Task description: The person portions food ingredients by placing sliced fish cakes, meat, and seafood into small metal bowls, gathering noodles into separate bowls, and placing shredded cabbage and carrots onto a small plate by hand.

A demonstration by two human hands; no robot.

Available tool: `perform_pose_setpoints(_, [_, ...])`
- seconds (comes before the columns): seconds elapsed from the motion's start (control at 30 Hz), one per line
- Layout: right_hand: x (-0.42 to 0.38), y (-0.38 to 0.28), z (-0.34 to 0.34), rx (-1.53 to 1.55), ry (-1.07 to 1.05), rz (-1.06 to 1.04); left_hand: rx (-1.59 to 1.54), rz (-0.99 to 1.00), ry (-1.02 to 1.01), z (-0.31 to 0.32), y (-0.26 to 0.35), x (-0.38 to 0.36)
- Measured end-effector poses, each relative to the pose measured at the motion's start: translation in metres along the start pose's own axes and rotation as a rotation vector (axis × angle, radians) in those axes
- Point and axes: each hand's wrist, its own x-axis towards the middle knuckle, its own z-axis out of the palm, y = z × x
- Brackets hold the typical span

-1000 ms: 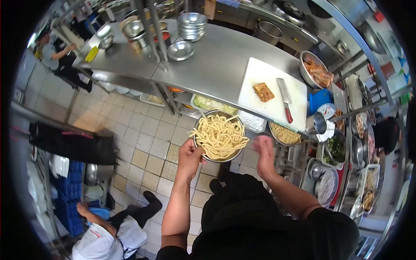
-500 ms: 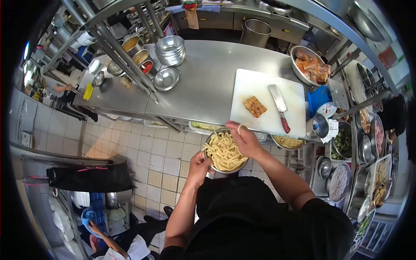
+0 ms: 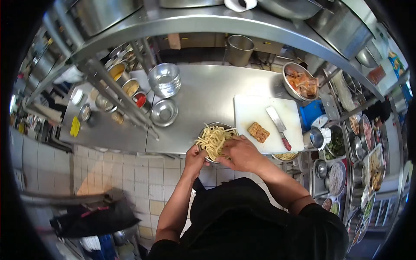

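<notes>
A round metal bowl (image 3: 231, 127) heaped with thick pale noodles (image 3: 213, 141) is at the front edge of the steel counter. My left hand (image 3: 196, 160) is closed on the bowl's left side near the rim. Over the bowl's right side, my right hand (image 3: 243, 154) has its fingers curled into the noodles, the tips partly hidden. Just right of the bowl, a white cutting board (image 3: 264, 105) carries a browned slab of food (image 3: 258, 132) and a cleaver-like knife (image 3: 276, 119) with a red handle.
Stacked metal bowls (image 3: 164, 81) and a single metal bowl (image 3: 164, 113) stand left on the counter (image 3: 199, 95). A bowl of reddish meat pieces (image 3: 303, 82) sits back right. An overhead steel shelf (image 3: 186, 25) crosses above, its posts coming down at left. Food trays line the right.
The noodle bowl has moved forward to the counter edge with my left hand. My right hand has come down from above the rim, with a noodle strand, into the noodles.
</notes>
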Motion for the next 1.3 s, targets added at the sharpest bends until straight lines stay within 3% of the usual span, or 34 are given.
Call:
perform_pose_setpoints(0.1, [0.009,0.012,-0.024,0.057,0.109,0.154,0.022,-0.002,-0.154,0.009,0.027,0.022])
perform_pose_setpoints(0.2, [-0.003,0.059,-0.039,0.167,0.715,0.369,0.094,0.015,-0.271,0.039,0.052,0.037])
perform_pose_setpoints(0.27, [-0.025,0.105,-0.032,0.725,0.83,0.779,0.114,0.008,-0.34,0.069,0.066,0.041])
perform_pose_setpoints(0.3, [-0.038,0.123,-0.031,1.16,0.856,0.88,0.119,0.011,-0.371,0.086,0.069,0.044])
perform_pose_setpoints(0.33, [-0.054,0.138,-0.034,1.532,0.802,0.899,0.124,0.015,-0.405,0.106,0.072,0.047])
perform_pose_setpoints(0.4, [-0.086,0.152,-0.042,1.834,0.759,0.616,0.162,0.028,-0.463,0.155,0.077,0.052])
perform_pose_setpoints(0.43, [-0.097,0.145,-0.061,1.924,0.803,0.594,0.149,-0.007,-0.494,0.18,0.079,0.054])
perform_pose_setpoints(0.53, [-0.147,0.181,-0.103,1.627,0.98,0.824,0.156,-0.06,-0.556,0.268,0.08,0.056])
perform_pose_setpoints(0.57, [-0.175,0.227,-0.087,1.135,1.068,1.016,0.144,-0.044,-0.558,0.3,0.078,0.06])
perform_pose_setpoints(0.6, [-0.188,0.207,-0.145,0.948,0.879,1.037,0.126,-0.031,-0.558,0.33,0.076,0.065])
perform_pose_setpoints(0.73, [-0.24,0.274,-0.212,0.445,0.811,0.976,0.149,0.003,-0.594,0.449,0.056,0.103])
perform_pose_setpoints(0.8, [-0.251,0.312,-0.233,0.4,0.736,0.991,0.172,0.01,-0.62,0.497,0.046,0.118])
perform_pose_setpoints(0.87, [-0.261,0.359,-0.231,0.335,0.624,1.216,0.162,-0.015,-0.594,0.534,0.035,0.13])
perform_pose_setpoints(0.97, [-0.27,0.395,-0.224,0.254,0.522,1.284,0.165,-0.063,-0.606,0.561,0.015,0.142])
perform_pose_setpoints(1.3, [-0.284,0.394,-0.223,0.166,0.475,1.18,0.268,-0.117,-0.565,0.558,-0.003,0.14])
